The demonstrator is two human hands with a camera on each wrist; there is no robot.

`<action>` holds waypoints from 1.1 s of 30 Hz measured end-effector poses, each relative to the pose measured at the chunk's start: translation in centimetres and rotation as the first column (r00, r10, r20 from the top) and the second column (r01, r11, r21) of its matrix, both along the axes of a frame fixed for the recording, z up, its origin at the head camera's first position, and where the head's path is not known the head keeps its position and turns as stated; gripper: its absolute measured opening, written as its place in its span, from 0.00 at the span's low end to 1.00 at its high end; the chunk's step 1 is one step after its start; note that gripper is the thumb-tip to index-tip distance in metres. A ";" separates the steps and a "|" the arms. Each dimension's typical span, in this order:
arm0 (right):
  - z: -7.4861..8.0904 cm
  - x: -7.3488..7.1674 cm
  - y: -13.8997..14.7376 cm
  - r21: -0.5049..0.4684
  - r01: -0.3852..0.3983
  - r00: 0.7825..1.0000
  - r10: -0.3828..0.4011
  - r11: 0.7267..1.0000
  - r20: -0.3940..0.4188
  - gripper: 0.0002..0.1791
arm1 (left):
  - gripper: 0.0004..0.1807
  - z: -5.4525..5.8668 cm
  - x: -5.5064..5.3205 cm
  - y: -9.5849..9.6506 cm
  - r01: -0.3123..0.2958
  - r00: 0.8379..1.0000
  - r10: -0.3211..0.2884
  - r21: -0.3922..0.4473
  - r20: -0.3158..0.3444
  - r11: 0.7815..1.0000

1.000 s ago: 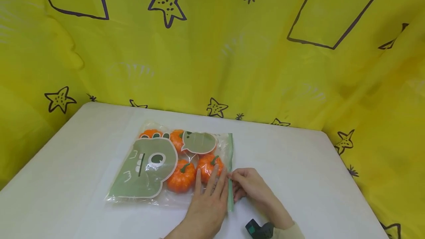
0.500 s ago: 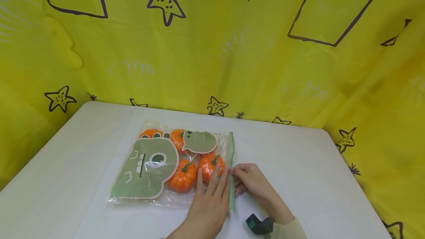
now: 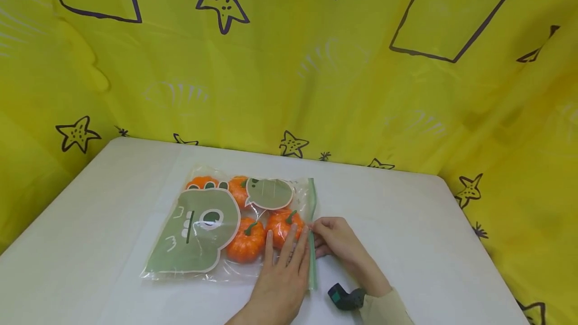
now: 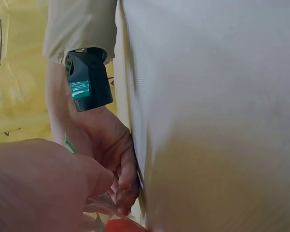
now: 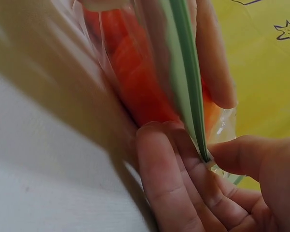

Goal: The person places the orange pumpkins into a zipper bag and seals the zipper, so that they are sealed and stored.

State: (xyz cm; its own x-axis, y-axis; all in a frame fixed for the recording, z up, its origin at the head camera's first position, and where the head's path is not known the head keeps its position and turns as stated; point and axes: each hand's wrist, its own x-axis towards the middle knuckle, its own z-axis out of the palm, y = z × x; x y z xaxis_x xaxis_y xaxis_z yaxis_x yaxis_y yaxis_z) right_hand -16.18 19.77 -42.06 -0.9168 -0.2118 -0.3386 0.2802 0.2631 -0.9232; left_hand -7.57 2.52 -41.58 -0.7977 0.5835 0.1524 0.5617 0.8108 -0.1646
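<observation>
A clear zip bag [image 3: 198,245] with a green dinosaur print lies flat on the table, several orange toy pumpkins [image 3: 245,242] inside it. Its green zip edge [image 3: 312,194] faces right. Fingers straight and spread, my left hand [image 3: 281,280] rests on the bag's lower right part, over a pumpkin and beside the zip. My right hand [image 3: 338,242] pinches the zip edge between thumb and forefinger. In the right wrist view, a small clear slider [image 5: 210,161] shows at that pinch, on the green strip [image 5: 190,63]. The left wrist view shows the right palm [image 4: 106,133] beyond my left hand [image 4: 38,183].
The white table [image 3: 388,204] reaches back to a yellow curtain [image 3: 271,64] with drawn stars. A dark wrist camera [image 3: 345,297] sits at my right cuff [image 3: 386,310], just above the table.
My right hand has moved away from me along the zip edge, still pinching it. My left hand stays on the bag, and the view has shifted slightly.
</observation>
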 end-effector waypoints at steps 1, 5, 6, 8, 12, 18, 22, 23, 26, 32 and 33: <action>0.0 0.0 0.0 0.003 0.007 1.000 -0.007 1.000 0.000 0.16 | 0.35 0.0 0.0 0.0 0.001 1.000 -0.001 -0.004 0.006 1.000; 0.1 -0.3 -0.3 0.022 0.038 0.999 -0.038 0.999 -0.005 0.16 | 0.35 0.2 0.0 0.0 -0.004 1.000 0.005 -0.022 0.023 1.000; 0.2 -0.4 -0.4 0.028 0.047 0.999 -0.046 0.999 -0.009 0.16 | 0.35 0.3 0.0 -0.1 -0.006 1.000 0.007 -0.027 0.027 1.000; 0.2 -0.5 -0.5 0.041 0.063 0.998 -0.063 0.997 -0.009 0.16 | 0.35 0.3 -0.1 -0.1 -0.010 0.999 0.011 -0.035 0.042 0.999; 0.1 -0.7 -0.8 0.066 0.090 0.996 -0.089 0.994 -0.017 0.16 | 0.36 0.2 -0.1 -0.1 -0.021 0.998 0.023 -0.040 0.055 0.999; -0.3 -1.2 -0.9 0.077 0.114 0.992 -0.109 0.991 -0.058 0.16 | 0.33 0.1 0.1 0.1 -0.033 0.999 0.034 -0.036 0.023 0.999; -0.3 -1.8 -0.9 0.078 0.112 0.992 -0.106 0.991 -0.072 0.15 | 0.32 0.0 -0.1 0.1 -0.036 0.999 0.038 -0.043 0.035 0.998; -0.3 -1.8 -1.0 0.081 0.113 0.992 -0.107 0.990 -0.072 0.15 | 0.33 0.0 -0.1 0.1 -0.036 0.998 0.038 -0.046 0.044 0.998; -0.4 -2.0 -0.9 0.094 0.130 0.990 -0.124 0.987 -0.062 0.15 | 0.33 0.1 -0.1 0.0 -0.026 0.997 0.029 -0.050 0.068 0.998; -0.4 -2.4 -0.8 0.087 0.149 0.988 -0.145 0.985 -0.052 0.15 | 0.32 0.0 0.0 0.0 -0.013 1.000 0.014 -0.042 0.026 0.999; -0.5 -2.5 -0.9 0.083 0.143 0.989 -0.140 0.986 -0.051 0.15 | 0.32 0.0 0.0 -0.1 -0.013 1.000 0.014 -0.040 0.021 0.999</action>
